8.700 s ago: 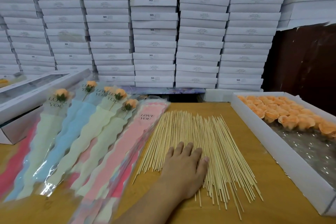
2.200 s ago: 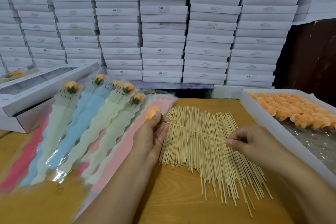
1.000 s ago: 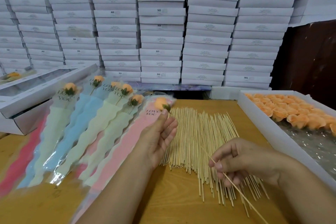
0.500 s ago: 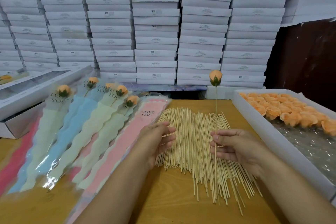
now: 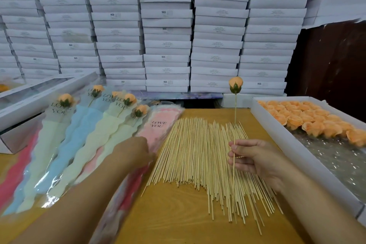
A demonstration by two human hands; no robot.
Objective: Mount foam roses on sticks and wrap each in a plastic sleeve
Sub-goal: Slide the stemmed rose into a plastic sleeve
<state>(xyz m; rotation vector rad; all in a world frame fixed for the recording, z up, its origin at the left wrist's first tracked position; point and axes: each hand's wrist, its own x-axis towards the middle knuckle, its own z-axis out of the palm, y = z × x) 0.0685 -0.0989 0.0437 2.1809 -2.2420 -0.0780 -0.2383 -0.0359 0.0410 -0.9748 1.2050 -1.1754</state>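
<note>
My right hand (image 5: 255,159) pinches a thin wooden stick and holds it upright, with an orange foam rose (image 5: 235,84) mounted on its top. Under that hand a wide heap of bare sticks (image 5: 200,156) lies on the wooden table (image 5: 174,222). My left hand (image 5: 134,152), blurred, lies on the pink plastic sleeve (image 5: 158,127) printed LOVE YOU, at the top of a stack of sleeves; its fingers are not plainly visible. Left of it lie several wrapped roses (image 5: 128,101) in pale yellow and blue sleeves.
A white tray (image 5: 277,136) of loose orange foam roses (image 5: 309,119) stands at the right. An open white box (image 5: 37,103) sits at the far left. Stacked white boxes (image 5: 166,29) wall off the back of the table.
My left hand has moved left, off the stick heap and onto the pink sleeve. My right hand keeps the mounted rose upright, about where it was half a second ago.
</note>
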